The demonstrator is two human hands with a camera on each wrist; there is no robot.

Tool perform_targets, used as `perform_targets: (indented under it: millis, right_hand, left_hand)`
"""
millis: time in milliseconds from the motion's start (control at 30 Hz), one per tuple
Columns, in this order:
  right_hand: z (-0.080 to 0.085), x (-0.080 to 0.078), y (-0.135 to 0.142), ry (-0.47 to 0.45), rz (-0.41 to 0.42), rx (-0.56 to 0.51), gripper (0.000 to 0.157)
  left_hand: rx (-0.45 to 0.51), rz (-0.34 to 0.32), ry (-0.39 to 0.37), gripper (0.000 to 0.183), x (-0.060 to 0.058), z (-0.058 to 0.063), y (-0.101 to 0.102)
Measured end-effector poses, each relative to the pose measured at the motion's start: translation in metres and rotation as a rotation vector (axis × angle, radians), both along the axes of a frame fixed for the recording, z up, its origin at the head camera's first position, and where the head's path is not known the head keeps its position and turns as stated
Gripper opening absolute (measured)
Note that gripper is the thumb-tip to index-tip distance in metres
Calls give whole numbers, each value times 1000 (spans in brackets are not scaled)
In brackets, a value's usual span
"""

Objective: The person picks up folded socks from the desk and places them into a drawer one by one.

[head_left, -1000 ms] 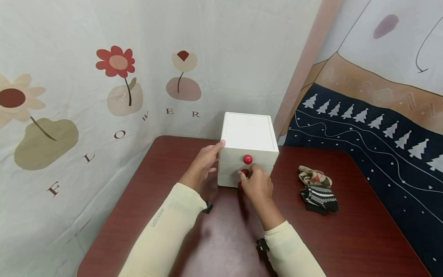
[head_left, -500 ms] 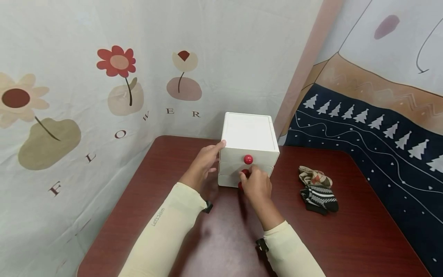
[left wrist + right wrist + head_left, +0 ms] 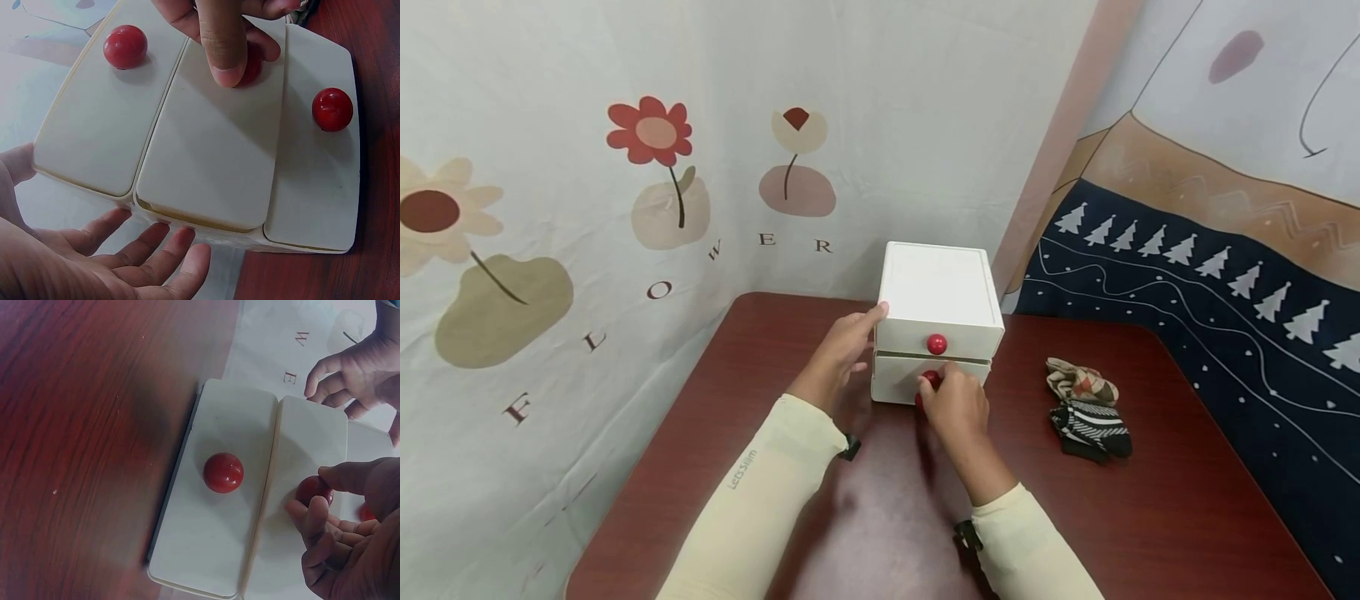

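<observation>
A small white drawer box (image 3: pixel 936 283) stands on the table, with three drawers one above another, each with a round red knob. My right hand (image 3: pixel 957 400) pinches the middle knob (image 3: pixel 314 491) between thumb and fingers. The middle drawer front (image 3: pixel 209 144) sits slightly forward of the others in the left wrist view. My left hand (image 3: pixel 842 354) rests against the box's left side, fingers fairly straight, thumb at the top front edge. The top knob (image 3: pixel 937 343) and bottom knob (image 3: pixel 332 109) are untouched. The drawers' insides are hidden.
Two folded bundles that look like socks, one beige patterned (image 3: pixel 1081 382) and one black and white (image 3: pixel 1092 429), lie on the dark red table (image 3: pixel 880 517) right of the box. Printed cloth hangings (image 3: pixel 700 275) stand behind the table and along its right.
The middle drawer has come slightly forward, and a dark gap shows beneath the top drawer. My right hand keeps its pinch on the knob. My left hand has hardly moved.
</observation>
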State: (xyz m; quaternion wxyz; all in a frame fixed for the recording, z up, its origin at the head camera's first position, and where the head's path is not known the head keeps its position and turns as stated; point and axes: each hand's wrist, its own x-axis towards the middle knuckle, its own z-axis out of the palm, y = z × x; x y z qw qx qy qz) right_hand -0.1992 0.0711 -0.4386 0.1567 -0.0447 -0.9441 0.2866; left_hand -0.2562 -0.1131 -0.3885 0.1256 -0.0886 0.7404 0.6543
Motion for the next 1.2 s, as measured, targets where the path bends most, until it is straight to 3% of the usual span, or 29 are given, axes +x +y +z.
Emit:
perform_targets:
  millis: [700,1200]
  right_hand:
    - [1,28,2,-21,-2,33,32]
    - [-4,45,3,50,13,7,29]
  left_hand:
    - [15,21,-19,79,1,1,2]
    - [27,35,-5,75,0,0,2]
